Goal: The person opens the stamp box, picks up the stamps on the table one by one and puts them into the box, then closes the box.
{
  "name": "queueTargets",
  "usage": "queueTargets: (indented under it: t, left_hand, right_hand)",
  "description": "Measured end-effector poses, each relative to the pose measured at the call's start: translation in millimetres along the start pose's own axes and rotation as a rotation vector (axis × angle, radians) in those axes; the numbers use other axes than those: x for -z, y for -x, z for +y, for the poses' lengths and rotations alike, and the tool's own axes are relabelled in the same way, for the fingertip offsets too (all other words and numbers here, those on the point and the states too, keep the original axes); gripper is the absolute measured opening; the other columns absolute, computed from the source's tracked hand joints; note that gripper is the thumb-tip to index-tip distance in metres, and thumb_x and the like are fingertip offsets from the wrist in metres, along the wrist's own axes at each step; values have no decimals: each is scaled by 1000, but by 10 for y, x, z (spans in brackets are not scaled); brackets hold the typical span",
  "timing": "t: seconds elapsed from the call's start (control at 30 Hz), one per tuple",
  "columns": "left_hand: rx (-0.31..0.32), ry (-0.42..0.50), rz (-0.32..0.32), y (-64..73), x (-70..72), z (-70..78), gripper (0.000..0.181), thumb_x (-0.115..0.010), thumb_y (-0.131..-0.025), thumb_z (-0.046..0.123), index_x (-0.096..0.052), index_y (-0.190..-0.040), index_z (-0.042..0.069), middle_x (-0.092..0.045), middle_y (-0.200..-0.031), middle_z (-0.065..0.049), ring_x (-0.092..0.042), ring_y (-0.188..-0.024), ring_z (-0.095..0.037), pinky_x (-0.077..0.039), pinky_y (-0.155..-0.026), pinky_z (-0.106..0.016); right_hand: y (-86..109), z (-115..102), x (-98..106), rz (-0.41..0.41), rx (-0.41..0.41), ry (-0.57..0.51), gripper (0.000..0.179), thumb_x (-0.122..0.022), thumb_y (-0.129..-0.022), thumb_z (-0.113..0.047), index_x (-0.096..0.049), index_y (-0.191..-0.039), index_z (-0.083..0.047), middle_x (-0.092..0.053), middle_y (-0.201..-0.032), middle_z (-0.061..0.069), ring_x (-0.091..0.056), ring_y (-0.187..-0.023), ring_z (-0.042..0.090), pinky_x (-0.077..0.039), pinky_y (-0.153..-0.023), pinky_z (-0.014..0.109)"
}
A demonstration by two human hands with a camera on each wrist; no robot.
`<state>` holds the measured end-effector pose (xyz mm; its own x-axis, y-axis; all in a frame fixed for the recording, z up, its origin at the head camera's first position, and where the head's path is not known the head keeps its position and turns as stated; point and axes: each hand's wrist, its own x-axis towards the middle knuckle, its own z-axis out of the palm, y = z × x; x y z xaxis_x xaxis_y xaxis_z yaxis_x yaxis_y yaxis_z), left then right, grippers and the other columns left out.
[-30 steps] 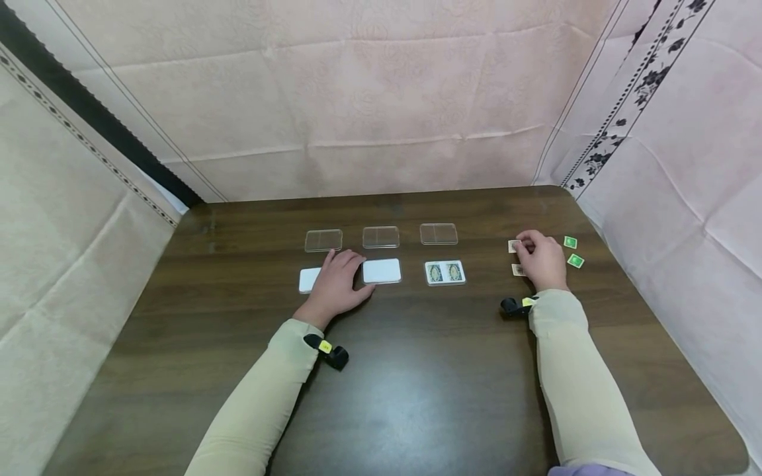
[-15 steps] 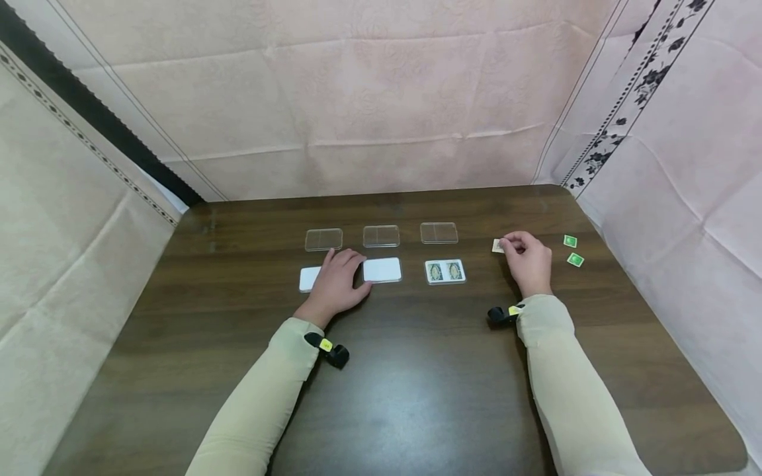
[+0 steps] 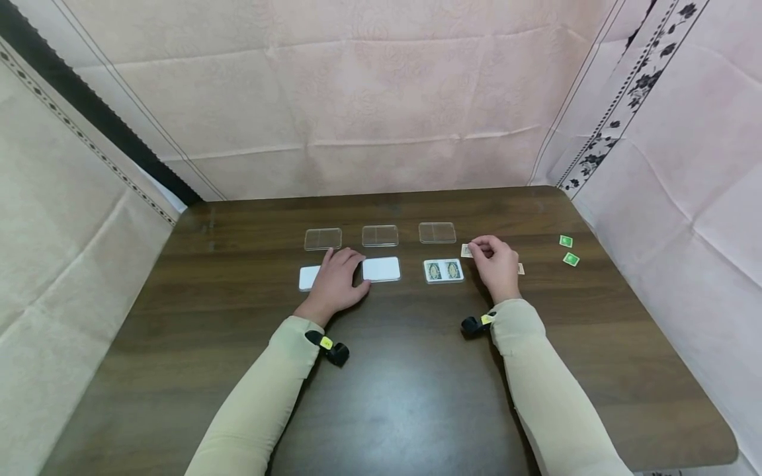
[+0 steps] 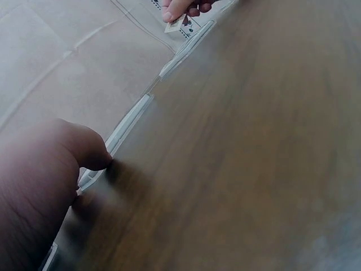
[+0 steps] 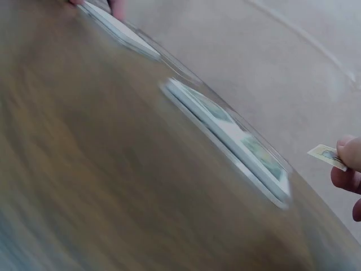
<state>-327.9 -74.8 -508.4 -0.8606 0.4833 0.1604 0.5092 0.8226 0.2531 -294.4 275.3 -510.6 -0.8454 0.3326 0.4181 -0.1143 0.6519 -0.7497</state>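
Thumb and fingers of my right hand [image 3: 495, 264] pinch a small pale stamp [image 3: 467, 250], held just right of a clear case with two printed stamps [image 3: 443, 271]. In the right wrist view the picture on the stamp [image 5: 327, 156] shows beyond the fingertips. My left hand [image 3: 338, 284] rests with relaxed, spread fingers between two white-faced flat cases. Its thumb and index fingertip are right at the left end of the middle case [image 3: 381, 269]. It partly covers the left case [image 3: 307, 278].
Behind the cases lie three clear lids [image 3: 323, 239] in a row. Another pale stamp [image 3: 520, 269] shows beside the right hand. Two green stamps [image 3: 566, 241] lie near the table's right edge. Pale cloth [image 3: 381, 99] hangs behind the brown table [image 3: 405, 383].
My right hand has picked up a pale stamp and carried it left towards the case with two printed stamps. The left hand has stayed in place.
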Motion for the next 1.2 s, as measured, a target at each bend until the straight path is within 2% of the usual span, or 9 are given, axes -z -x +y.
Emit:
queueTargets:
  t: [0.13, 0.47, 0.77, 1.03, 1.2]
  left_hand:
    - [0, 5, -1, 2, 4, 2, 58, -61, -94, 43, -57, -140, 8, -55, -141, -10, -40, -141, -29, -11, -123, -51]
    - [-5, 15, 4, 6, 5, 9, 58, -62, -94, 42, -58, -140, 8, -56, -141, -10, -40, -142, -30, -12, -123, -52]
    - [-8, 23, 17, 11, 6, 0, 57, -64, -93, 41, -58, -139, 8, -56, -139, -11, -41, -140, -30, -11, -123, -52]
    - [1, 10, 8, 0, -4, -3, 58, -63, -93, 42, -58, -139, 8, -56, -140, -10, -41, -140, -30, -11, -123, -53]
    - [7, 8, 7, -2, 2, 4, 58, -63, -93, 43, -59, -139, 8, -56, -140, -11, -41, -140, -31, -11, -123, -53]
  right_hand:
    - [46, -88, -87, -7, 26, -25, 16, -73, -95, -24, -74, -98, -8, -71, -89, 10, -62, -82, 22, -49, -76, 36]
    - [153, -318, -336, -30, 81, -8, 14, -74, -94, -22, -76, -96, -9, -70, -84, 7, -59, -80, 21, -46, -72, 35]
    - [260, -591, -621, -71, 141, -21, 14, -74, -94, -22, -76, -96, -8, -71, -85, 6, -58, -84, 23, -48, -78, 40]
    - [360, -825, -849, -109, 161, -31, 14, -73, -95, -22, -76, -97, -9, -71, -83, 5, -57, -84, 23, -48, -76, 41]
    - [373, -902, -984, -127, 164, 1, 13, -74, -94, -23, -76, -97, -10, -72, -83, 4, -58, -84, 23, -48, -76, 40]
